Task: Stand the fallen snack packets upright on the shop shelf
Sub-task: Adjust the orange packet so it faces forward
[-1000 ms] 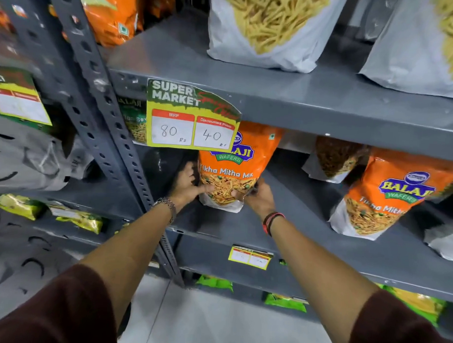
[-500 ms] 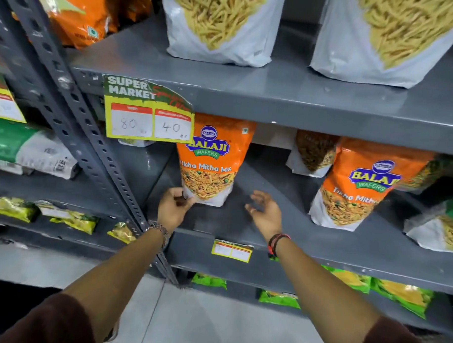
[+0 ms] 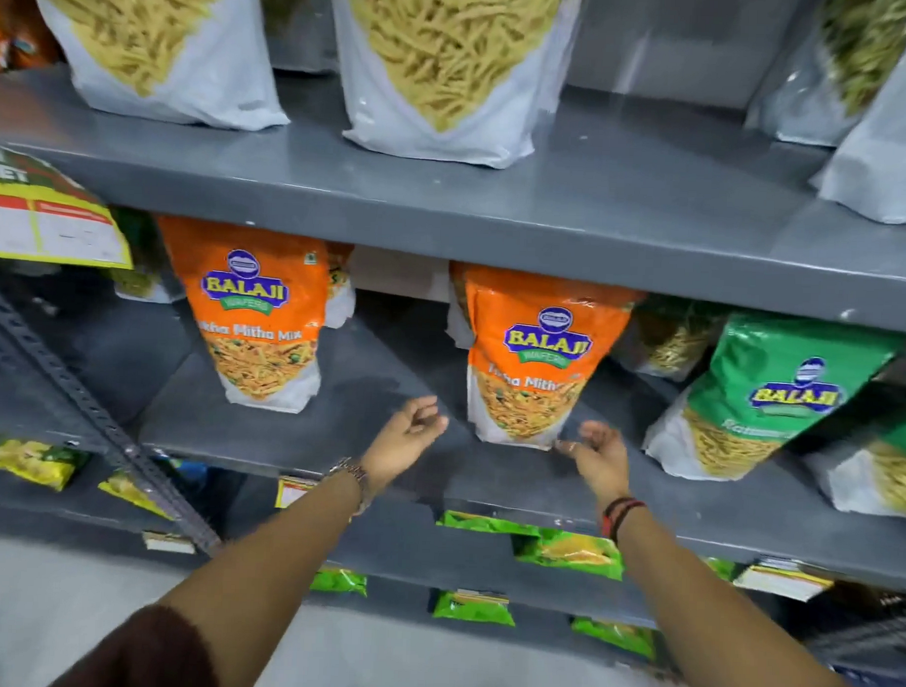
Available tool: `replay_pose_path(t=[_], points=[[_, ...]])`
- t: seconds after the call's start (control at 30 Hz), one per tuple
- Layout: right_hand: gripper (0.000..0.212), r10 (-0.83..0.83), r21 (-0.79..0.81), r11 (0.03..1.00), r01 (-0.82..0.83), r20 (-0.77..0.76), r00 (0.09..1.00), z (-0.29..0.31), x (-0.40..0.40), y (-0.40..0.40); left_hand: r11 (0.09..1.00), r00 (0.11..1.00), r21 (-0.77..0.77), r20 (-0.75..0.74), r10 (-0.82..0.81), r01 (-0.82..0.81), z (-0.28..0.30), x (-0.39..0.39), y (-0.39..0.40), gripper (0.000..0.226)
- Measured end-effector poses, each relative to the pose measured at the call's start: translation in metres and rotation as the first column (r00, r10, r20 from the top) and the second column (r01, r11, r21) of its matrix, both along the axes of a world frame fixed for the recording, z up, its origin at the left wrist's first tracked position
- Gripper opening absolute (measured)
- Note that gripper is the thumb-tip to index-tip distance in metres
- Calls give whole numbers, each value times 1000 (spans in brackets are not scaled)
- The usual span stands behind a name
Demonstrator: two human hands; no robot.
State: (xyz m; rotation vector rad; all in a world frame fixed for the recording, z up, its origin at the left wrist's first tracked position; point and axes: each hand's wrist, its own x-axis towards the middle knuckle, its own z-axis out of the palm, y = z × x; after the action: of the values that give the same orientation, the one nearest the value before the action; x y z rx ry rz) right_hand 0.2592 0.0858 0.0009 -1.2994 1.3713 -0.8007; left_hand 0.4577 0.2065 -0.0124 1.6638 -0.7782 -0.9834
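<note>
— Both hands have left the first orange packet (image 3: pixel 264 331) and shifted rightward along the middle shelf (image 3: pixel 335 431); that packet now stands upright on its own, near the price tag (image 3: pixel 49 216).

— And where are the hands at present?

— Left hand (image 3: pixel 409 442) hovers over bare shelf between the two orange packets, fingers loosely curled, gripping nothing. Right hand (image 3: pixel 598 451) sits just at the lower right corner of the second orange packet (image 3: pixel 529 366), fingers half curled and parted, palm turned inward. Whether a fingertip touches the corner, I cannot tell.

— Is the second one upright?

— It stands on its base, leaning slightly back, top tucked under the upper shelf (image 3: pixel 496 226). Right of it a green packet (image 3: pixel 767 400) tilts to the right, resting against another packet at the frame edge.

— Anything else around?

— White pouches (image 3: pixel 440 75) of yellow sticks stand on the upper shelf. Small green packets (image 3: pixel 567 550) lie flat on the lower shelves. A watch (image 3: pixel 351 476) rings the left wrist, red and black bands (image 3: pixel 619 513) the right, with dark sleeves (image 3: pixel 137 651) at the bottom.
</note>
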Motion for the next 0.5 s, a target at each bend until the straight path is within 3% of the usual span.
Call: replay_pose_path(t=[0.1, 0.17, 0.27, 0.5], points=[[71, 95, 113, 988, -107, 105, 990, 10, -7, -27, 994, 994, 38, 49, -101, 99, 13, -26, -27, 54], [82, 170, 158, 967, -198, 175, 970, 14, -2, -38, 994, 993, 3, 54, -109, 109, 16, -33, -42, 49], [75, 237, 130, 956, -264, 193, 952, 16, 8, -34, 1000, 993, 14, 119, -26, 24, 16, -34, -48, 41], [69, 281, 132, 940, -313, 217, 935, 10, 27, -8, 997, 991, -38, 113, 75, -71, 11, -12, -26, 39]])
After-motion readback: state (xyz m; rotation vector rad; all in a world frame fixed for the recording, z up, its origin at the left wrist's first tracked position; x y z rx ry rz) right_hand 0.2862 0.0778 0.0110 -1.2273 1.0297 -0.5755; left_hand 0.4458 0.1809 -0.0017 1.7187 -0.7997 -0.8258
